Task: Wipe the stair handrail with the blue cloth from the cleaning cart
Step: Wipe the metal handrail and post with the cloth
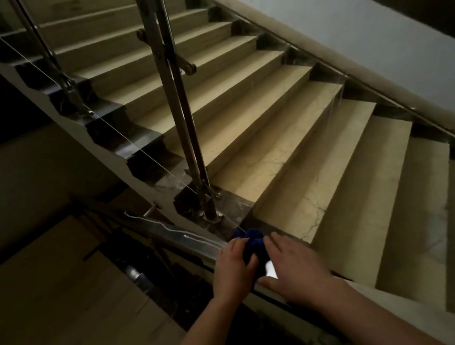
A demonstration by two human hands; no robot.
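Left hand (234, 268): pinching blue cloth (252, 242) on handrail (182, 237).
Right hand (295, 268): spread, flat beside cloth.
Stairs (289, 140): open.

Your left hand (234, 270) grips the bunched blue cloth (252, 243) on the shiny handrail (176, 233), and your right hand (292, 268) lies spread, fingers loose, just beside it. Beige stairs (258, 127) climb ahead past a steel baluster post (179, 106).
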